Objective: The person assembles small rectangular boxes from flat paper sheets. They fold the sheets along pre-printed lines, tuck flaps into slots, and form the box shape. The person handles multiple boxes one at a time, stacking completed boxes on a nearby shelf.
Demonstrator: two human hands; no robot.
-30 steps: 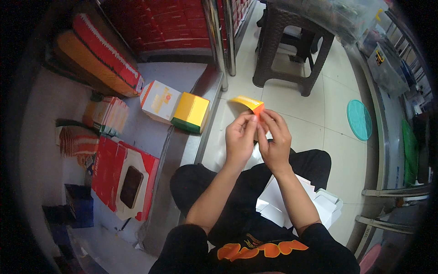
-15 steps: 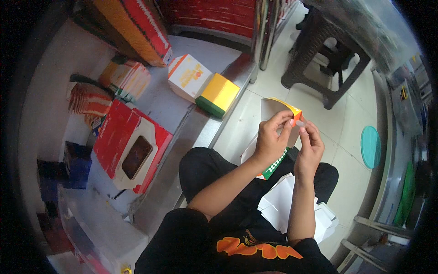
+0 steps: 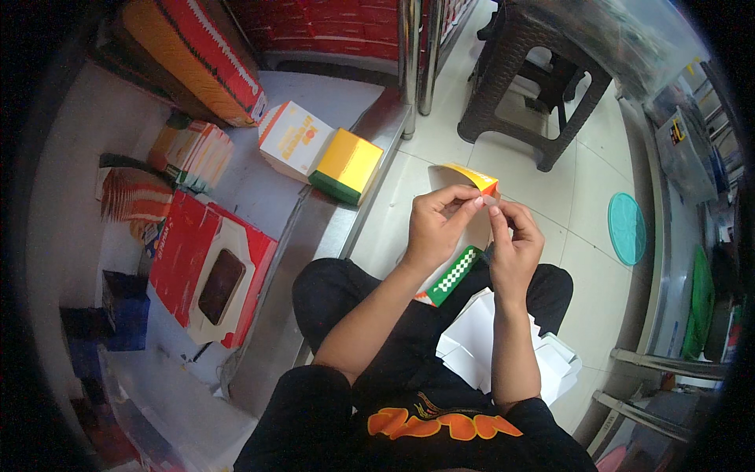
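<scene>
A partly folded cardboard food box, yellow and orange at the top with a green band of white diamonds below, stands tilted over my lap. My left hand pinches its upper corner between thumb and fingers. At the same corner, my right hand closes thumb and fingertips on the orange edge. A small pale, rounded piece shows between the two thumbs; its kind is unclear. Flat white cardboard blanks lie on my lap under the right forearm. The hands hide part of the box's inside.
On the low metal-edged shelf at left stand a white-and-orange box, a yellow-and-green box, stacked cartons and a red box bearing a phone. A dark plastic stool and teal lid are at right.
The view has shifted, moving shelf and stool leftward in the picture. Both hands still pinch the box corner; the box's green band shows more fully now.
</scene>
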